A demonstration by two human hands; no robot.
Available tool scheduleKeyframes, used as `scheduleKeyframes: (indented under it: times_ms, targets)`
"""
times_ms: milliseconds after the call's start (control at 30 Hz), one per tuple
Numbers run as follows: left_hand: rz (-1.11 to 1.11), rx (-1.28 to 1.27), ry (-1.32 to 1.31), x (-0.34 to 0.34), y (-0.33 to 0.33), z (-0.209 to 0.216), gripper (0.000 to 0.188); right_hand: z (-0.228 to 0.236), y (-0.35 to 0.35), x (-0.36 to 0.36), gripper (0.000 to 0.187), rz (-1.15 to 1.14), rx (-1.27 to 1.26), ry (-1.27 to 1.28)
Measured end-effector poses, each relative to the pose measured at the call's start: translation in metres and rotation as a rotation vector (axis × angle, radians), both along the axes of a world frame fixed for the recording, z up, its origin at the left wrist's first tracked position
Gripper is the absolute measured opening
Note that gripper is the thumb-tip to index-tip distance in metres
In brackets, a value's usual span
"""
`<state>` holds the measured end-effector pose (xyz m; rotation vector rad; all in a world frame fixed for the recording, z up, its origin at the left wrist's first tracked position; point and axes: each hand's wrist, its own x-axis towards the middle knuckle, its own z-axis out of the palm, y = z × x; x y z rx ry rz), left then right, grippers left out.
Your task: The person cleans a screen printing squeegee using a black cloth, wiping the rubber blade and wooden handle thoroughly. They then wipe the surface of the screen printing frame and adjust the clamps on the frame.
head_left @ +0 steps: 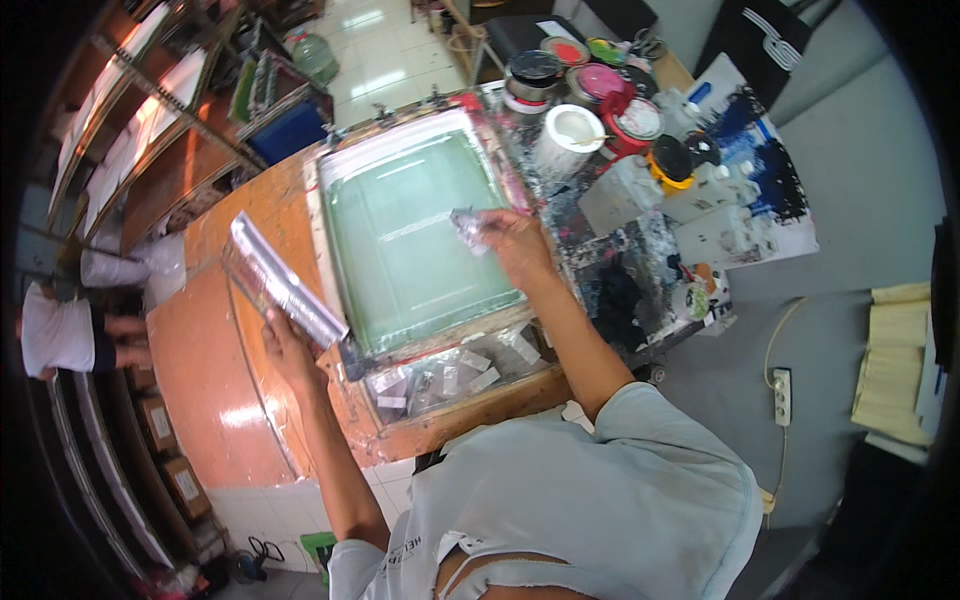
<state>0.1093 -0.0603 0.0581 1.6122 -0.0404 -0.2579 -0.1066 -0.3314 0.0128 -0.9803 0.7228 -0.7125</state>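
A long silvery squeegee (285,275) slants along the left side of a framed printing screen (410,240). My left hand (288,350) is closed around it near its lower end. The screen has pale green mesh with thin white printed lines, and its frame lies on the wooden table. Over the right half of the mesh, my right hand (518,248) pinches a crumpled greyish wad of cloth or plastic (468,230). Whether the wad touches the mesh, I cannot tell. Several small clear pieces with pale labels (450,378) lie below the screen's near edge.
To the right, a paint-stained bench (560,215) carries a white tub (570,140), ink cans (600,80) and translucent jugs (620,195). Shelving (150,90) stands at the far left. A person in a white shirt (60,330) is at the left edge. A power strip (782,396) hangs at right.
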Motion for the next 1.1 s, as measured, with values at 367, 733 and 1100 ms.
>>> scheduleKeyframes:
  times_ms: [367, 733, 1100]
  targets:
    - [-0.08, 0.077, 0.082, -0.04, 0.018, -0.001, 0.036, 0.112, -0.277, -0.14, 0.025, -0.439, -1.374, 0.909]
    - [-0.079, 0.072, 0.099, -0.055, -0.009, 0.003, 0.034, 0.105, -0.209, -0.202, 0.027, -0.544, -1.407, 0.861]
    - [-0.218, 0.022, 0.098, -0.049, -0.007, -0.005, 0.032, -0.103, 0.086, -0.284, 0.032, -0.346, -1.114, 1.085]
